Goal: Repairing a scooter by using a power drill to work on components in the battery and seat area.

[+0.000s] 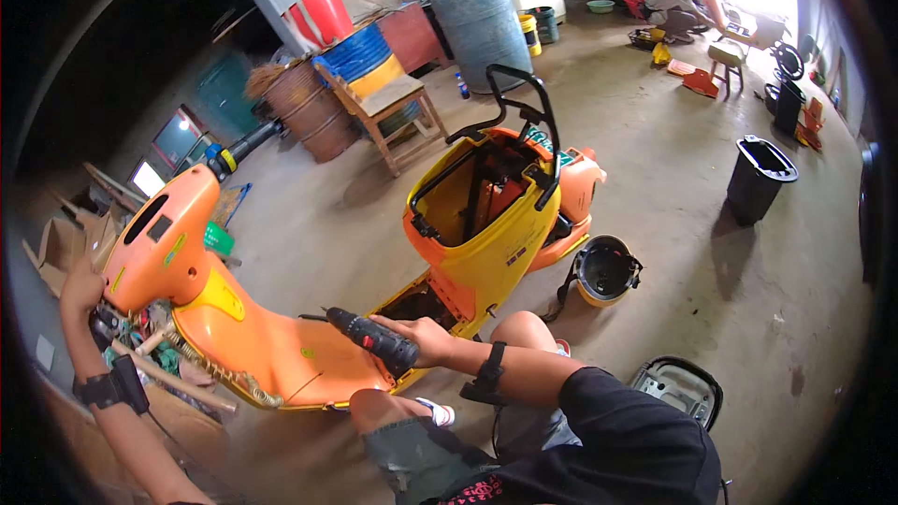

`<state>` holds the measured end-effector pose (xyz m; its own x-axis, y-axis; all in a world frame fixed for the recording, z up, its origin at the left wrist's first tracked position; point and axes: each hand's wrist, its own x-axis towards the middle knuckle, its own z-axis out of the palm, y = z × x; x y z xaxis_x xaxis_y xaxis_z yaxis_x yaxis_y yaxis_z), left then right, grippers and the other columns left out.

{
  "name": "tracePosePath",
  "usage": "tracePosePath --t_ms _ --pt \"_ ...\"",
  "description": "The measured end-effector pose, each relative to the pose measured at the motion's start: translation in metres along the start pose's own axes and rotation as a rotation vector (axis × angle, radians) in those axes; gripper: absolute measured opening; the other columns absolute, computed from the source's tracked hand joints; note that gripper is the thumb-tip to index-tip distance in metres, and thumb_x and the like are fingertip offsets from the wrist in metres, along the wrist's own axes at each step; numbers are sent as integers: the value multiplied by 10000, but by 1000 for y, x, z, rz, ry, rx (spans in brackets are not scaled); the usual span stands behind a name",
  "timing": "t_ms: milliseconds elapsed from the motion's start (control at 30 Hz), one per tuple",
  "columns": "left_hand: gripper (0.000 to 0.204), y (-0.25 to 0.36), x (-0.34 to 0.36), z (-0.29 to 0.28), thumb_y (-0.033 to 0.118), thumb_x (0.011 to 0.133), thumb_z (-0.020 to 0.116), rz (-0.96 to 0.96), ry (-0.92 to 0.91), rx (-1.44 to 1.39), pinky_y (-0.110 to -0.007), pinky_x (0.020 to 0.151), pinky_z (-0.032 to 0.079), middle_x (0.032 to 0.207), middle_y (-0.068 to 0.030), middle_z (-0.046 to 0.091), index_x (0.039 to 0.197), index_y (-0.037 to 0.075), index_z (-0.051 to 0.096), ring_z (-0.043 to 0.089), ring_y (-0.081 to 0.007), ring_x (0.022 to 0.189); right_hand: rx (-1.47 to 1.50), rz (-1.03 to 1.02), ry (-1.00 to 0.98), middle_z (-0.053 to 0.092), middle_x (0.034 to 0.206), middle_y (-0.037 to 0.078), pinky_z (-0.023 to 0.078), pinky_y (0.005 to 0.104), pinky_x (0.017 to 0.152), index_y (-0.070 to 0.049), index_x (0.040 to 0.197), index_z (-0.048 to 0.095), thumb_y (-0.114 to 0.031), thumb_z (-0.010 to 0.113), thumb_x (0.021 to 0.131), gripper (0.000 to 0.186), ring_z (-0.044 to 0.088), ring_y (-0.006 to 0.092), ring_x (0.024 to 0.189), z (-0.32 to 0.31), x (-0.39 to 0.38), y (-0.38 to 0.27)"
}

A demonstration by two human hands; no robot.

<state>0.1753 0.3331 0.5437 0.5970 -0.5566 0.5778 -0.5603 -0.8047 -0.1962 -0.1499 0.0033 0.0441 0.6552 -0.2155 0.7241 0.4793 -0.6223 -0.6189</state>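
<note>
An orange and yellow scooter [271,346] stands in front of me, its seat off and the bay under it uncovered. At the far left my left hand [82,285] is closed against the edge of its orange handlebar cover [168,234]; some of the fingers are hidden. My right hand [426,341] is wrapped round a black cordless drill [369,335], above the rear end of the footboard. The drill's tip points left and touches no screw that I can see. Between the footboard and the seat housing lies an uncovered dark compartment [418,307].
A dark helmet [606,271] lies upturned beside the scooter, and a black bin-shaped box [760,182] stands further right. Near my right side is a scooter seat [681,388], underside up. A wooden chair [383,108] and drums [479,28] stand behind. Another person [675,5] crouches far off.
</note>
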Motion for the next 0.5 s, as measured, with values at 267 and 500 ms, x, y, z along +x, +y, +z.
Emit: tracePosePath --t_ms 267,500 --pt "363 84 -24 -45 173 711 640 -97 -245 51 -440 750 487 931 -310 638 947 -102 615 645 -396 879 56 111 -13 630 1127 206 540 392 781 -84 1392 407 -279 738 744 753 645 358 948 1 9 0" --pt "201 85 -41 -53 154 796 646 -117 -194 23 -364 624 487 751 -134 652 852 -38 626 609 -205 679 135 210 -60 656 1040 196 524 368 804 -151 1390 424 -258 741 743 728 649 346 967 13 21 -19"
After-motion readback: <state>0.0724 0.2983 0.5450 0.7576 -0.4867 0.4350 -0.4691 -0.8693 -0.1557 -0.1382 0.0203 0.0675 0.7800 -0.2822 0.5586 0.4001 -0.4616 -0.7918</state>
